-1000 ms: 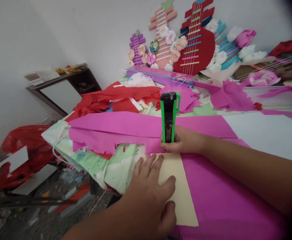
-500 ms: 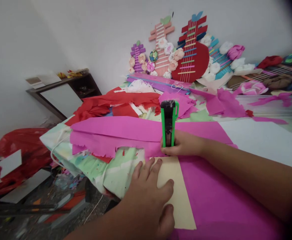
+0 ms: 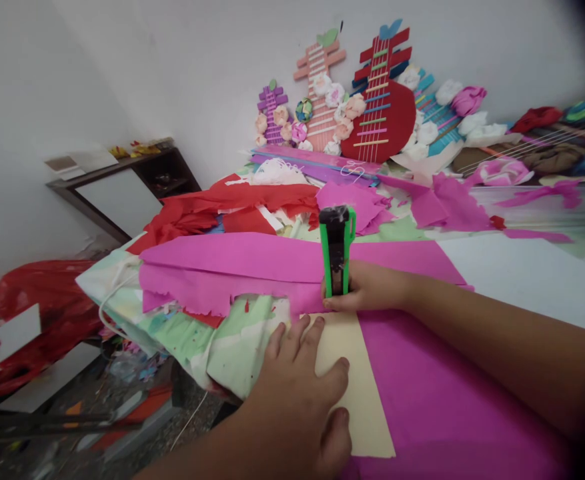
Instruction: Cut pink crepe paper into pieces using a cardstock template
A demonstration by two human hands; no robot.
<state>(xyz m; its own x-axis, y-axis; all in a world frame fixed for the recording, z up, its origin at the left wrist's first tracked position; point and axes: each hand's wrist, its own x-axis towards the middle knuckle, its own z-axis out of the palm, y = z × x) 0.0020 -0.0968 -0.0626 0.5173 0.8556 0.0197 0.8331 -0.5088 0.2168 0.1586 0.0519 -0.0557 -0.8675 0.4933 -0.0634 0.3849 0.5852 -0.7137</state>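
My right hand [image 3: 359, 287] is closed around a green and black utility knife [image 3: 337, 250], held upright at the top edge of a pale yellow card [image 3: 367, 400]. The knife's lower end and any blade are hidden from me. Fingers spread, my left hand [image 3: 297, 393] lies over the card's left side. Under the card and my right forearm is a large sheet of magenta paper [image 3: 437, 387]. Beyond the knife stretches a ragged-edged strip of magenta paper [image 3: 232, 260].
Red paper scraps [image 3: 187, 213] and white string [image 3: 278, 172] lie farther back. Decorated guitar-like crafts, one red [image 3: 397, 123], lean on the wall. A white sheet [image 3: 517, 273] is at right. The table's left edge drops toward a cluttered floor [image 3: 192, 413].
The view has shifted very slightly. Both hands, the utility knife and the card keep nearly the same places.
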